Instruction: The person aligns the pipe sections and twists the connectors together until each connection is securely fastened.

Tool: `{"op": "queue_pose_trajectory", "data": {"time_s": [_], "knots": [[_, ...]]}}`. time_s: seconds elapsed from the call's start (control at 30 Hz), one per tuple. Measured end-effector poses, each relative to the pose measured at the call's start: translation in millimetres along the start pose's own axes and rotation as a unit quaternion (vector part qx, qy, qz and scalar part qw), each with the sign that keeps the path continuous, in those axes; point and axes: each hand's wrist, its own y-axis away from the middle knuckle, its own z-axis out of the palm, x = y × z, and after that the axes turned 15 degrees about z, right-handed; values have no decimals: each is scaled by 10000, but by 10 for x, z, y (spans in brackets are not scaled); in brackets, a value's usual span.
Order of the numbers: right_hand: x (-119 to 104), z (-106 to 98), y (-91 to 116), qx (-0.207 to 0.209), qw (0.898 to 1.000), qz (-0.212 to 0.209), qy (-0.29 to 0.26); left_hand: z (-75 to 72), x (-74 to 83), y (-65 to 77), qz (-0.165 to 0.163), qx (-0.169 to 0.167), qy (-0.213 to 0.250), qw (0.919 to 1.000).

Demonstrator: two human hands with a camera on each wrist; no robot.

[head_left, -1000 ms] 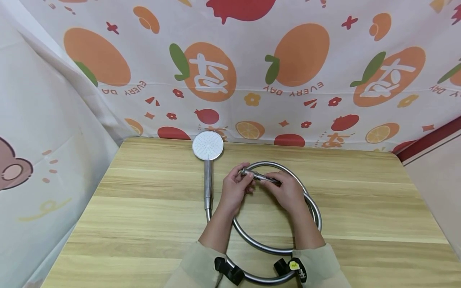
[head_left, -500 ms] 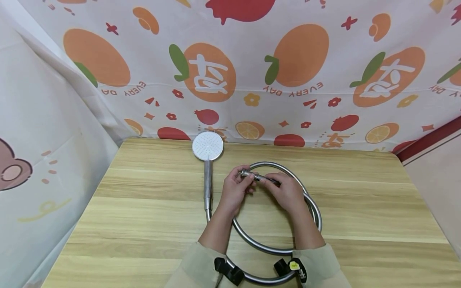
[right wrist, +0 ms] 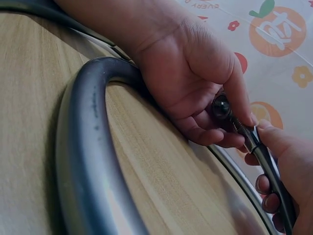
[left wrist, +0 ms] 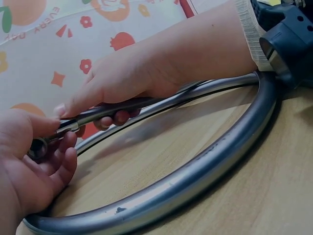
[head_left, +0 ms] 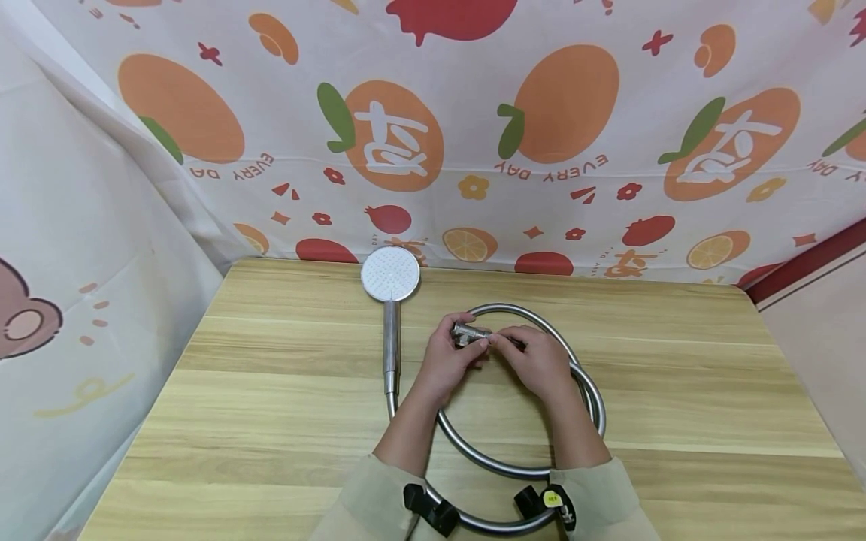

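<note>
Watching from my end, nearest first, I have both cuffed sleeves (head_left: 602, 488) low in the head view, with the steel hose (head_left: 504, 472) looping across the table (head_left: 257, 421) under the forearms. Beyond them, my left hand (head_left: 445, 362) pinches the metal fitting (head_left: 468, 331) at the hose's end, its round mouth facing away from the other hand. My right hand (head_left: 543, 364) grips the hose just behind that fitting, the two thumb tips close together. Half a second ago the fitting showed as a slimmer bar; now its left end looks broader and the left thumb sits lower, while the right hand has barely shifted. I judge the left fingers are turning or re-angling the piece; whether it is loose on the hose, I can't tell. Farther off, the shower head (head_left: 390, 274) lies face up, before the fruit-print cloth (head_left: 473, 128).
</note>
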Motion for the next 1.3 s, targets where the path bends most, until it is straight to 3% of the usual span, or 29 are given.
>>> {"op": "queue_pose_trajectory", "data": {"time_s": [0.17,0.37,0.53,0.7,0.83,1.03,1.3], "knots": [[-5,2,6,-53,10000,49,40,4,-8,18,88,-137,-366,9992],[-9,11,3,-155,9998,89,68,4,-33,15,60,-91,-419,9991],[-12,18,5,-203,9997,-77,61,2,-54,-11,-76,107,-170,9998],[-19,34,17,178,9970,-679,328,-2,-28,-14,-181,122,118,9997],[-42,36,27,398,9940,-977,291,-6,16,-1,-286,84,603,9977],[-59,39,32,568,9940,-924,106,-8,74,6,-290,260,1131,9928],[-71,9,39,630,9955,-678,-214,-36,42,-24,185,687,1155,9908]]}}
